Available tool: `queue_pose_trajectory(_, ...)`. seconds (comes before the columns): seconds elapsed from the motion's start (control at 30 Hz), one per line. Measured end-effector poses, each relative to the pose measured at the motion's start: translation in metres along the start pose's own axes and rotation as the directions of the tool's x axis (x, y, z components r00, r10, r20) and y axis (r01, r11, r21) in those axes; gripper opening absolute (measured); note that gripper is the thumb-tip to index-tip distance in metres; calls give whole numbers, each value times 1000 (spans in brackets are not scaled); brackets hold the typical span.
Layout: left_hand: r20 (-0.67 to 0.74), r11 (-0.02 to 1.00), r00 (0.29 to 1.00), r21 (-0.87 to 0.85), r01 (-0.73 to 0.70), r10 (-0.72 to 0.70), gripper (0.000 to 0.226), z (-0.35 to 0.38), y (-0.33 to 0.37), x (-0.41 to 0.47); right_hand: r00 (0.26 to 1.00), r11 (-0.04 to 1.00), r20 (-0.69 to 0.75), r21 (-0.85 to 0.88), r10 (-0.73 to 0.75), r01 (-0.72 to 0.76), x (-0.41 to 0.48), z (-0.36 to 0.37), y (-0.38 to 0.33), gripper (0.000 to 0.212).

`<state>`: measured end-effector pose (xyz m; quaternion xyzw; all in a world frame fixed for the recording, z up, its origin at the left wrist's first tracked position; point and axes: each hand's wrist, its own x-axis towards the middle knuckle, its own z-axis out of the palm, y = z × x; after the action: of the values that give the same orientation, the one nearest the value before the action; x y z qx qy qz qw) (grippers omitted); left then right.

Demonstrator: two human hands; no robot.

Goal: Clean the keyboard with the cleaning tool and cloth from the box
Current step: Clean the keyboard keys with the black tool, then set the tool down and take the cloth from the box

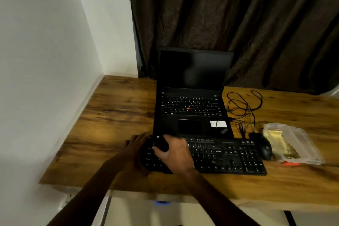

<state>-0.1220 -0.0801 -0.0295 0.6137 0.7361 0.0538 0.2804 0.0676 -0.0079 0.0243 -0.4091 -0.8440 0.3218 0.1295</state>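
Presently, right hand [176,154] grips the cleaning tool [161,145] on the keyboard [229,154]; left hand [135,148] rests flat beside it; cloth [277,141] lies unused in the box [300,143].

Home desk corner: wooden desk [113,108] against white wall [45,51], dark curtain [238,14] behind; open laptop [192,82], external keyboard [229,156], mouse [264,147], loose cables [242,108].
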Motion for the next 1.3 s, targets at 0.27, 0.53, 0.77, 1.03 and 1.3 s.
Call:
queue_pose_trajectory(0.27, 13, 999, 1000, 29, 25, -25, 165, -2, 10, 1, 948, 724, -44, 657, 315, -210, -12, -32, 45, 16)
queue_pose_trajectory(0.53, -213, 991, 969, 71, -111, 124, 153, 9, 56, 11, 850, 388, -79, 909, 521, -154, -39, -84, 103, 21)
queue_pose_trajectory(0.77, -174, 991, 979, 104, -89, 106, 141, 29, 101, 36, 802, -82, 89, 995, 591, -50, -71, -123, 155, 10)
queue_pose_trajectory(1.03, -349, 983, 922, 132, -129, 168, 139, 59, 79, 30, 886, -289, 134, 957, 445, 0, -113, -169, 199, 54)
queue_pose_trajectory(1.3, -315, 936, 909, 304, -175, 273, 87, 95, 125, 36, 913, -191, 164, 977, 375, -98, -129, -189, 228, 52)
